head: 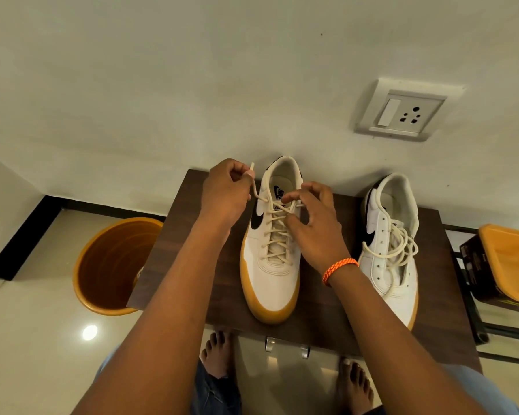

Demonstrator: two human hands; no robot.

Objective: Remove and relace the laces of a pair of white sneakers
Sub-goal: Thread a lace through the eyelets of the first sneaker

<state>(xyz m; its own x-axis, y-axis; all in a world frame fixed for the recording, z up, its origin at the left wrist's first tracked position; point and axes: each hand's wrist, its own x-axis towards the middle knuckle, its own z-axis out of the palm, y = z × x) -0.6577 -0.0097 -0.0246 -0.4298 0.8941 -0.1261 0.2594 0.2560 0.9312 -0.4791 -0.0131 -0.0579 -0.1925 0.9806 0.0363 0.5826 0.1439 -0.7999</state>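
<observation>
— Dark wooden table (192, 235) against the wall, orange bucket (114, 265) on the floor to its left. On top?

— Two white sneakers. Laced sneaker (270, 265) in the middle, heel toward the wall; unlaced sneaker (393, 250) well to its right, loose lace (399, 250) heaped over its tongue.

— And the hands?

— Left hand (225, 193) beside the collar, fingers curled, pinching the lace end (252, 175) pulled up from a top eyelet. Right hand (312, 220) over the tongue, fingertips on the crossed lace near the top; orange bracelet (339, 269) on that wrist.
</observation>
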